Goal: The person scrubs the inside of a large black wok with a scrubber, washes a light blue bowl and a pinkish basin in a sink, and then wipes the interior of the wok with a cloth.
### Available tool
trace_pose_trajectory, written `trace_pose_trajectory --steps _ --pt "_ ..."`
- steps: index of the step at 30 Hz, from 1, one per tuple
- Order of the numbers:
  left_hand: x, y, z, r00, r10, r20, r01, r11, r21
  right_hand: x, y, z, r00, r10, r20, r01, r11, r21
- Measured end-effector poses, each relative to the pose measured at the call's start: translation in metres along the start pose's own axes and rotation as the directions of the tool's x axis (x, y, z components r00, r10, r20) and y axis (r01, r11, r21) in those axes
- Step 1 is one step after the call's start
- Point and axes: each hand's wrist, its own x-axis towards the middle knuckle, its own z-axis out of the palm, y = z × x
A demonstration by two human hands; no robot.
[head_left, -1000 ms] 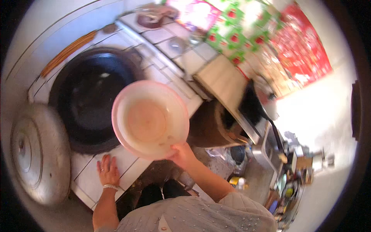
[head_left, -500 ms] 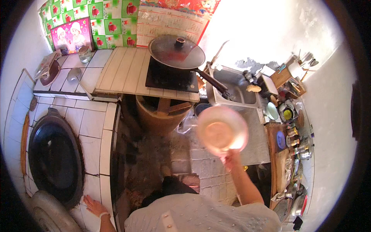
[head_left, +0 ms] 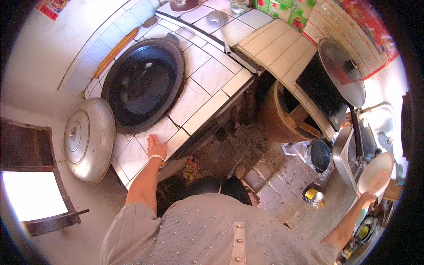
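Note:
My left hand [head_left: 157,148] lies on the white tiled stove top [head_left: 194,99], fingers stretched out, a beaded bracelet at the wrist. Just beyond it a large dark wok [head_left: 141,86] is set into the tiles; its inside looks dark with a few bright reflections. A big domed metal lid [head_left: 89,140] leans beside the wok's left side. Far to the right, my right hand [head_left: 366,199] grips the rim of a pale basin [head_left: 376,175], which is tilted with its hollow toward me, near the sink.
A lidded frying pan [head_left: 342,73] stands on a black cooktop, its handle reaching toward the sink [head_left: 349,152]. Below are a brown vat [head_left: 276,117], a dark bucket [head_left: 319,155] and a yellow-labelled bottle [head_left: 312,196] on the floor. A ladle [head_left: 221,28] lies on the ledge.
My view has swung left, bringing the metal lid and a window fully into sight. The basin, still in my right hand, now sits at the far right. My left hand stays on the tiles.

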Motion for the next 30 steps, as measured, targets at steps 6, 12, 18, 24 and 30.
trace_pose_trajectory --steps 6,12,18,24,30 --pt "-0.008 0.012 -0.014 0.996 -0.016 0.091 0.017 1.0 -0.014 -0.024 0.009 0.003 0.981 0.14 0.135 -0.189 0.854 0.485" --pt "0.012 0.022 -0.015 0.983 0.01 0.182 0.002 0.998 -0.07 -0.056 0.119 0.012 0.716 -0.149 0.682 -0.694 -0.037 0.719" --pt "0.058 -0.051 0.022 0.986 0.008 0.168 -0.057 0.956 0.289 -0.206 0.096 0.028 0.624 0.097 0.776 -0.764 -0.135 0.631" --pt "0.067 -0.029 0.019 0.962 0.0 0.274 -0.077 0.96 0.27 -0.3 0.061 -0.016 0.578 0.124 0.807 -0.791 -0.157 0.591" --pt "0.07 -0.015 0.008 0.972 -0.002 0.237 -0.081 0.937 0.34 -0.345 0.054 -0.045 0.523 0.299 0.798 -0.772 -0.23 0.592"
